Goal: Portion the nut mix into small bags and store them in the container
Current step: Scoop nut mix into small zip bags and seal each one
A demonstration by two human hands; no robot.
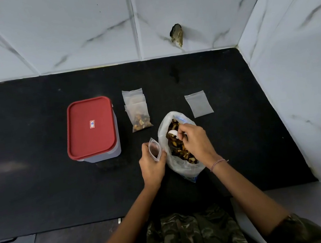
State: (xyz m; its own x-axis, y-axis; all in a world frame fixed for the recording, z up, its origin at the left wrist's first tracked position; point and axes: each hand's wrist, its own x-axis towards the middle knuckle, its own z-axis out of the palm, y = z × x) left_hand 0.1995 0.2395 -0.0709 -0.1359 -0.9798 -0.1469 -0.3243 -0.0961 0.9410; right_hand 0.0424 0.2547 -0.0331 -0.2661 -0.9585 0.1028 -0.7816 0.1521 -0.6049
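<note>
on the black desk (42,188) the left hand (152,168) pinches a small clear bag (155,148), held upright with its mouth open, just beside a large plastic bag of nut mix (179,149). the right hand (196,141) reaches into that bag, gripping a white spoon (173,133). filled small bags (137,112) lie near a red-lidded container (91,128), its lid on; an empty bag (198,104) lies to the right.

Cannot read the lid label (92,124), too small; cannot count the bags (132,95) stacked beneath the filled bag (139,117); sees only the spoon (173,133) bowl, handle buried in the right hand (196,143); loses the small bag (154,148) bottom behind the left hand (152,168).
</note>
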